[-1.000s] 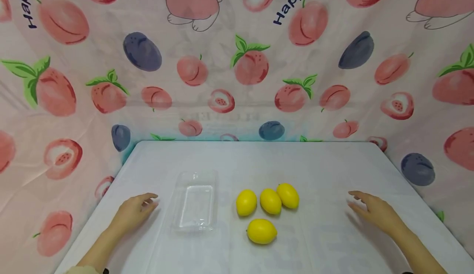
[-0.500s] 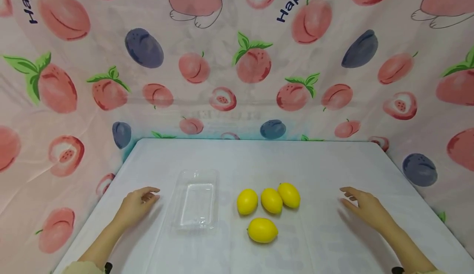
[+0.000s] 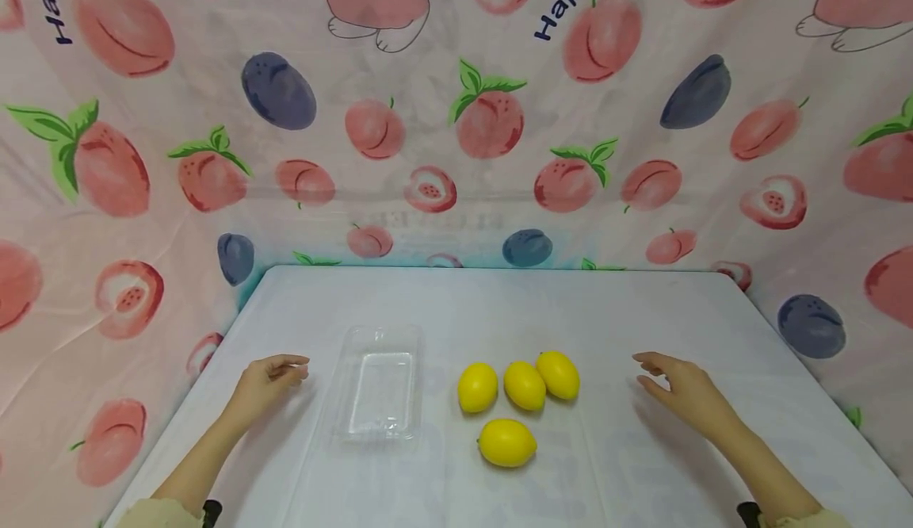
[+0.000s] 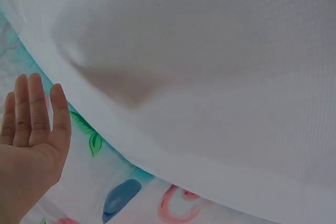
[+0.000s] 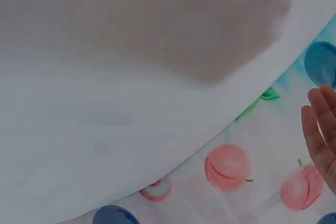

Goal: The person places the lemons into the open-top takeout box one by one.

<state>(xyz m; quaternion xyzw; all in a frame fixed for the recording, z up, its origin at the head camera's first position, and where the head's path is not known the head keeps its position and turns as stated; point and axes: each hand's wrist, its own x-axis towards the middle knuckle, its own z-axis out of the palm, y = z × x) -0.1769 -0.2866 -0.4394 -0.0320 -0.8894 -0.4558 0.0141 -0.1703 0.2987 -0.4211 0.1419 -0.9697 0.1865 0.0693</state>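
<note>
In the head view my left hand [image 3: 262,388] hovers over the table, left of a clear plastic tray [image 3: 345,389], and holds nothing. The left wrist view shows that hand's fingers [image 4: 37,111] fairly straight. My right hand [image 3: 681,389] is held above the table to the right of the lemons, with nothing in its grasp. Several yellow lemons lie between the hands: one at the left [image 3: 477,388], a middle lemon [image 3: 524,386], a lemon touching it at the back right [image 3: 559,375], and a front lemon [image 3: 507,442] on its side. The right hand is partly cut off in the right wrist view.
A white-covered table [image 3: 606,306] carries everything. Behind it and at both sides hangs a fruit-printed curtain [image 3: 428,100]. The tray's thin see-through walls are hard to make out against the white cover.
My right hand has moved left, closer to the lemons. My left hand has shifted slightly up and away from me. Tray and lemons have stayed in place; the head view tilted a little.
</note>
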